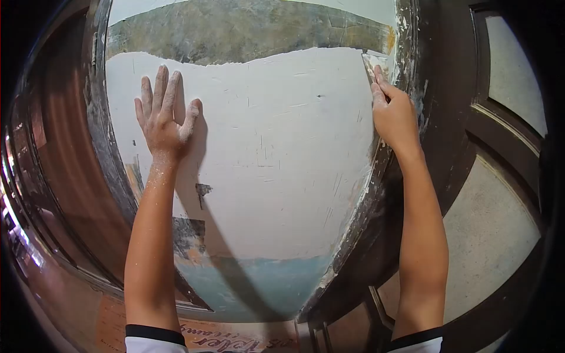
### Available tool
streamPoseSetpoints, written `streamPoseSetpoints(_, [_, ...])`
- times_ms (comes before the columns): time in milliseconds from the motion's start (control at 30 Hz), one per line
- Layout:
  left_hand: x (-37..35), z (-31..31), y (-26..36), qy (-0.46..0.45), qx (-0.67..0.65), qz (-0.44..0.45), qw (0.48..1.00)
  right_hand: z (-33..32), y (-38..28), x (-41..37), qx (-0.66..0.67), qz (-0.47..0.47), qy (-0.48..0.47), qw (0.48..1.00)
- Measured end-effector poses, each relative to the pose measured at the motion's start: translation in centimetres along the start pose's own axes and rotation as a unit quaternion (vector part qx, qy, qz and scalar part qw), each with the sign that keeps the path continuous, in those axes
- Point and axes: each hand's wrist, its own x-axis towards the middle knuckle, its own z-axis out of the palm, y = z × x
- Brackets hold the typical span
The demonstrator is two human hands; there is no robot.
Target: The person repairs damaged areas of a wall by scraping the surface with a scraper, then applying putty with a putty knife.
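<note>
Item: wall panel (pixel 276 147), coated in white filler with a ragged top edge, bare grey-green above, blue paint below, set in a dark wooden frame (pixel 438 88). My right grip (pixel 394 115) is clenched on a smeared putty knife (pixel 372 62), blade at the panel's upper right corner. My left grip (pixel 162 115) is released, fingers spread flat on the white coat.

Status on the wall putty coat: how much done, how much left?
Done: the white putty coat covers the broad middle. In hand: the right hand presses a putty knife at the coat's upper right edge, and the left hand lies flat on the coat. Left: the grey-green band above, the blue strip below and small bare patches at lower left.
</note>
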Motion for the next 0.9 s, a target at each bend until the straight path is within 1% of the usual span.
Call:
streamPoseSetpoints(33, [0.1, 0.0, -0.1, 0.002, 0.003, 0.003, 1.000, 0.3, 0.3, 0.3, -0.004, -0.024, 0.018, 1.000])
streamPoseSetpoints(67, [0.1, 0.0, 0.0, 0.003, 0.000, 0.003, 1.000, 0.4, 0.6, 0.6, -0.001, -0.024, 0.018, 1.000])
streamPoseSetpoints(167, [0.1, 0.0, 0.0, 0.002, 0.000, 0.003, 1.000, -0.2, 0.1, 0.9, -0.007, 0.001, -0.009, 1.000])
streamPoseSetpoints(233, [0.0, -0.1, 0.2, 0.005, -0.004, 0.001, 1.000, -0.5, -0.3, 0.1, 0.011, 0.034, -0.038, 0.999])
streamPoseSetpoints(267, [0.0, -0.3, 0.5, 0.001, -0.006, 0.000, 1.000, -0.8, -0.8, 0.2, 0.012, 0.032, -0.039, 0.999])
streamPoseSetpoints(333, [0.1, -0.2, 0.2, 0.009, -0.011, 0.013, 1.000, -1.0, -1.4, 0.5, -0.022, 0.075, -0.076, 0.994])
streamPoseSetpoints(367, [0.1, -0.2, 0.1, 0.006, -0.010, 0.016, 1.000, -0.8, -1.1, 0.2, -0.020, 0.078, -0.077, 0.994])
streamPoseSetpoints(433, [0.1, -0.3, 0.5, -0.001, -0.011, -0.003, 1.000, -0.5, -0.2, 0.0, -0.005, 0.009, -0.027, 1.000])
streamPoseSetpoints(567, [0.1, -0.2, 0.0, 0.015, -0.007, 0.024, 1.000, 0.0, 0.0, 0.6, 0.004, -0.007, -0.008, 1.000])
streamPoseSetpoints(633, [0.1, -0.2, 0.3, 0.006, -0.015, 0.004, 1.000, -0.4, -0.4, 0.6, 0.026, 0.009, -0.029, 0.999])
streamPoseSetpoints(700, [-0.1, -0.2, 0.2, 0.004, -0.007, -0.001, 1.000, 0.3, 0.7, 0.4, -0.001, -0.004, -0.030, 1.000])
streamPoseSetpoints(767, [0.0, -0.2, 0.2, 0.002, -0.002, -0.003, 1.000, 0.0, 0.0, 0.3, 0.009, 0.008, -0.032, 0.999])
streamPoseSetpoints(800, [0.1, -0.2, 0.1, 0.004, -0.006, 0.003, 1.000, -0.7, -1.5, 0.2, -0.004, 0.043, -0.052, 0.998])
streamPoseSetpoints(833, [0.0, -0.3, 0.2, 0.002, -0.006, 0.004, 1.000, -0.4, -0.9, 0.2, -0.004, 0.045, -0.054, 0.998])
streamPoseSetpoints(900, [0.1, -0.4, 0.4, 0.008, -0.021, 0.003, 1.000, 0.3, 0.1, 0.3, -0.001, -0.019, -0.011, 1.000])
